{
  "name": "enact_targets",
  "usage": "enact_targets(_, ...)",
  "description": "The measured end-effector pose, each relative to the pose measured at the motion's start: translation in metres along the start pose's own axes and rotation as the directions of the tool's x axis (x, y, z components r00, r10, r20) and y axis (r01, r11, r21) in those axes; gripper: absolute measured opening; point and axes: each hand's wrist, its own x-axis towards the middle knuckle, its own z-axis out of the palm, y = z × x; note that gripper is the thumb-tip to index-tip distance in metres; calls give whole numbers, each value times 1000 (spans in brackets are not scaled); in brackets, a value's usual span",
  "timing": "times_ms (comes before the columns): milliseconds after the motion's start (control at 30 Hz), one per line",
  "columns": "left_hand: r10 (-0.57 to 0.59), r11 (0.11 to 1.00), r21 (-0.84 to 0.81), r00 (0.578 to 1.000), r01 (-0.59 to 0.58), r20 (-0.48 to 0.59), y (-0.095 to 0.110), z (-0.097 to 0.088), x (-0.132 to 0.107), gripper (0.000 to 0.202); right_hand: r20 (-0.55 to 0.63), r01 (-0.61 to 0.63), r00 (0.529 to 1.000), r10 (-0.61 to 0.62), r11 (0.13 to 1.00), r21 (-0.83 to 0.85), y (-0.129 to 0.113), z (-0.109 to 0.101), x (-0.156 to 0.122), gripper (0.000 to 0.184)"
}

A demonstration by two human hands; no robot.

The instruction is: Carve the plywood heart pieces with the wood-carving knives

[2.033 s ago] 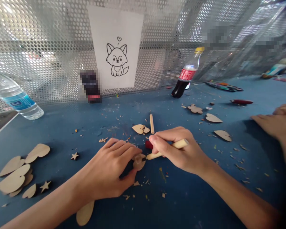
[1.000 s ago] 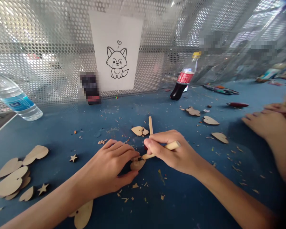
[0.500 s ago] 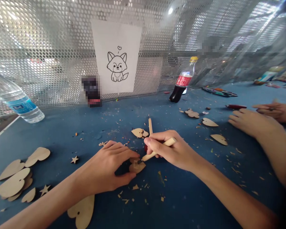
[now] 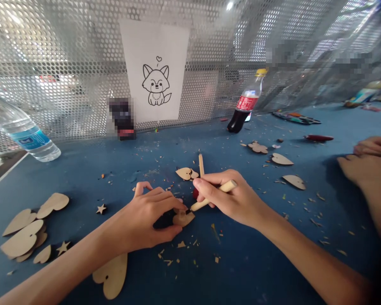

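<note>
My left hand point(image 4: 152, 216) pins a small wooden heart point(image 4: 184, 219) to the blue table between thumb and forefinger, covering part of it. In my right hand point(image 4: 224, 195) is a round, pale wooden-handled tool point(image 4: 212, 196), held like a pen. Its short dark tip meets the heart's upper edge near my left fingertips. A slim wooden stick point(image 4: 201, 164) with a dark point lies just beyond my right fingers. Beside it rest a small heart cutout point(image 4: 184, 173) and a red object point(image 4: 195, 193), partly hidden by my hand. A larger wooden heart point(image 4: 112, 277) lies below my left forearm.
Stacked wooden hearts point(image 4: 23, 237) and a star point(image 4: 100, 209) lie at left, near a water bottle point(image 4: 31, 137). A cola bottle point(image 4: 246, 103) stands behind. A fox drawing point(image 4: 157, 84) hangs on the mesh. Another person's hands point(image 4: 368, 165) rest at right. Wood chips litter the table.
My hands keep their hold, with the dark tip now showing more clearly at the heart's edge. One left finger is raised. The other person's hands have drawn back to the right.
</note>
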Motion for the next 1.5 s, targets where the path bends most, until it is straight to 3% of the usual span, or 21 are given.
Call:
enact_targets(467, 2, 999, -33, 1000, -2, -3, 0, 0, 0, 27, 8, -28, 1000, 28, 999, -23, 1, 0, -2, 47)
enact_targets(667, -7, 998, -55, 1000, 8, 15, -1, 1, 0, 28, 29, -64, 998, 63, 997, 50, 4, 0, -1, 47)
enact_targets(933, -27, 997, -74, 999, 29, 29, -1, -1, -1, 28, 13, -305, 950, 313, 913, 273, 11, 5, 9, 51)
enact_targets(1067, -35, 997, -73, 998, 39, 48, -2, 0, -1, 29, 5, -343, 933, 360, 885, 315, 10, 2, 9, 51)
enact_targets(1200, -37, 995, -95, 997, 42, 61, -5, -2, -2, 43, -24, -299, 946, 322, 903, 309, 12, 0, 6, 51)
enact_targets(1333, 11, 989, -150, 991, 10, 136, -6, -10, -4, 69, 6, -213, 977, 215, 962, 171, 12, -1, 4, 49)
enact_targets(1500, 9, 998, -64, 994, -2, 110, -7, -14, -5, 62, 23, -89, 996, 88, 995, 54, 10, -3, 1, 46)
